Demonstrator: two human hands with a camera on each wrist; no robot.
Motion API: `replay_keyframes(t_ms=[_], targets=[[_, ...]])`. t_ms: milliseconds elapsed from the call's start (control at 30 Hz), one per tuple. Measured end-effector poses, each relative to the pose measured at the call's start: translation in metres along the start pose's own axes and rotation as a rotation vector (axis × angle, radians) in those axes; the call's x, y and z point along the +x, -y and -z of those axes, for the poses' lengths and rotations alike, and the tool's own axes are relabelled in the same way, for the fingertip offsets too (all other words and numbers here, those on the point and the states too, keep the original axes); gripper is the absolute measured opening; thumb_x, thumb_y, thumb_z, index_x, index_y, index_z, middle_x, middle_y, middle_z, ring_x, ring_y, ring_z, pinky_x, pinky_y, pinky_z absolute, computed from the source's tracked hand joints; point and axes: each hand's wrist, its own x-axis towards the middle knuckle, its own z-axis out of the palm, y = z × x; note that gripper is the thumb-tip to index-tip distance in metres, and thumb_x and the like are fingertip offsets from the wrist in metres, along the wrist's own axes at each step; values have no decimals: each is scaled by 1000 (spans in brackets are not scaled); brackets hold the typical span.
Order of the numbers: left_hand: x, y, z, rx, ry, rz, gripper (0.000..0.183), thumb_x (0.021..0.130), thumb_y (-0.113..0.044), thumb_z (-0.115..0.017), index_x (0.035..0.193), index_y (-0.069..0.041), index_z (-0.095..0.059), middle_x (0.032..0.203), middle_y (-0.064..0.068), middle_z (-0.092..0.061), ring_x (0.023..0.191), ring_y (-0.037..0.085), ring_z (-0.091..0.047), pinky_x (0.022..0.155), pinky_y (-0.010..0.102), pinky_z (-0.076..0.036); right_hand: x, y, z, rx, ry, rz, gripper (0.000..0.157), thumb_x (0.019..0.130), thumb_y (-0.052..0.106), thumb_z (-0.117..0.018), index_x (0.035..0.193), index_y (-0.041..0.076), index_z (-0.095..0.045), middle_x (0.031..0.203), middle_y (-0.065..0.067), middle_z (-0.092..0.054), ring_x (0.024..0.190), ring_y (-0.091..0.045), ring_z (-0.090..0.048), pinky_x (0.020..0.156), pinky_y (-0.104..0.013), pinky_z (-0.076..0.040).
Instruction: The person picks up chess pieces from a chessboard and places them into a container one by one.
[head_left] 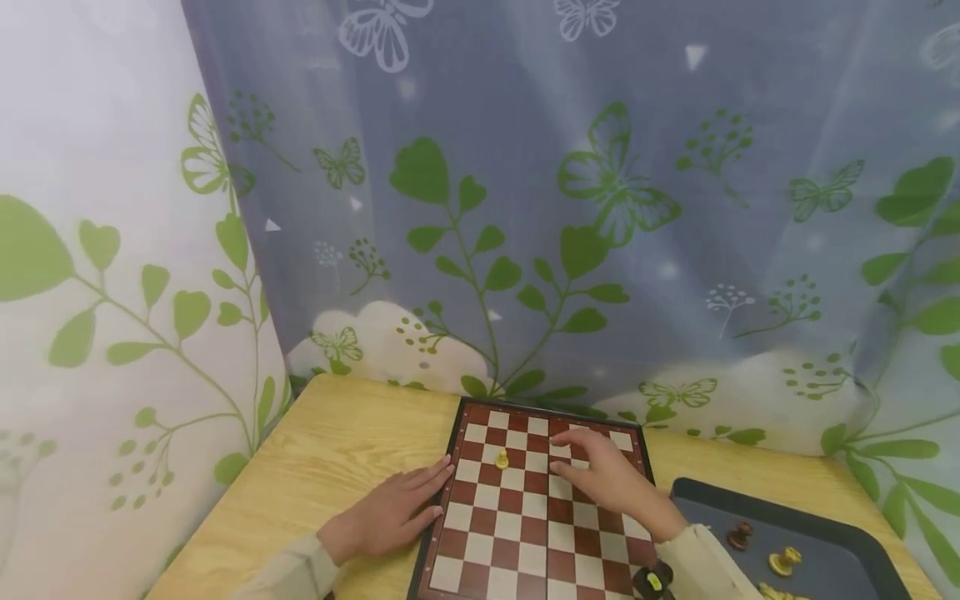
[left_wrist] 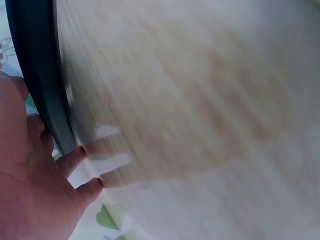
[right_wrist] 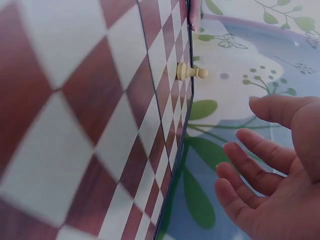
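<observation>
A chessboard (head_left: 508, 527) with red-brown and white squares and a dark rim lies on the table. One pale yellow pawn (head_left: 502, 459) stands upright toward its far left part; the right wrist view shows the same pawn (right_wrist: 190, 72) side-on. My left hand (head_left: 393, 508) rests flat at the board's left edge, its fingers extended and the fingertips right at the rim. Over the far right half of the board hovers my right hand (head_left: 603, 477), with loosely bent fingers, thumb apart from them and nothing between. In the right wrist view those fingers (right_wrist: 250, 170) point toward the board.
To the right of the board is a dark tray (head_left: 787, 508) holding a brown chess piece (head_left: 739, 535), a yellow piece (head_left: 784, 562) and more yellow ones partly cut off. The wooden table (head_left: 337, 433) meets a patterned curtain (head_left: 487, 208) behind the board.
</observation>
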Motion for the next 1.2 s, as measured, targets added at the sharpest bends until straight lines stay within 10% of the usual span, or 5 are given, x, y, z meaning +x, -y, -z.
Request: replay_keyframes(t_ms=[433,1200], targets=[[3,-2,4,21,30,32,59,111,-41,-32,163,-12,-26,170,5,-21,146,37,-40,113,64,-36,54,-2,-37,69,63,5,45,98,21,-70,136,0,-61,135,-17,-62,123,-38,-59,98,-55,-51],[1,1,1,24,49,62,60,111,-44,-30,163,-15,-24,170,1,-19,148,35,-38,114,64,-35,63,5,-61,65,81,76,14,97,11,-69,108,6,-75,118,-9,-67,110,-30,-61,93,-52,-51]])
